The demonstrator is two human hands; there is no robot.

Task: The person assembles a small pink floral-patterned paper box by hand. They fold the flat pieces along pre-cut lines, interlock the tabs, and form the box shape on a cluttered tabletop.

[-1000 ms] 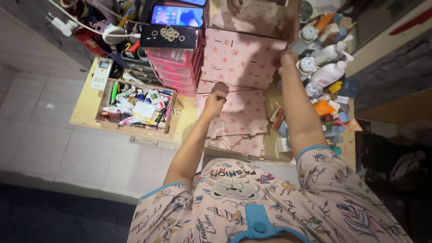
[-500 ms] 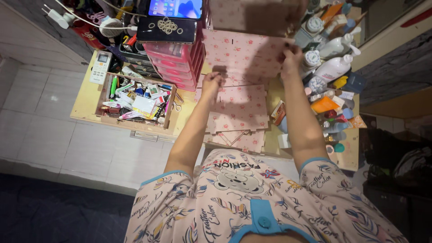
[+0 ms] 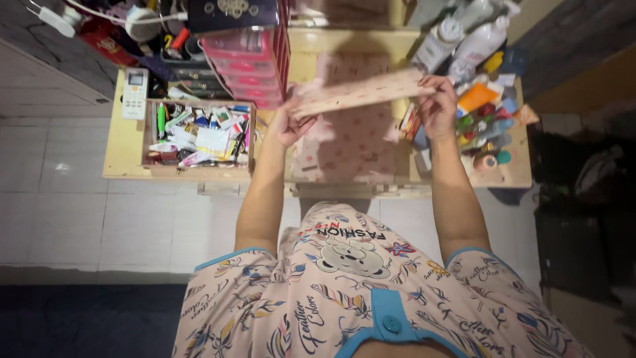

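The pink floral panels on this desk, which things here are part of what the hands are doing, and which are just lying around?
In hand:
pink floral panel, gripped at its ends by the left hand and right hand
stack of matching panels beneath it

Lying about:
wooden tray of clutter
remote control
pink drawer unit
lotion bottles

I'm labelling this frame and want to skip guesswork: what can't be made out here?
Head view only:
- Pink panel, held by left hand and right hand: blurred by motion, so slots and pattern are unclear.
- Panels on the table: count hidden, since they overlap.
- Pink drawers: top cut by the frame edge.
- Tray contents: too small to identify.
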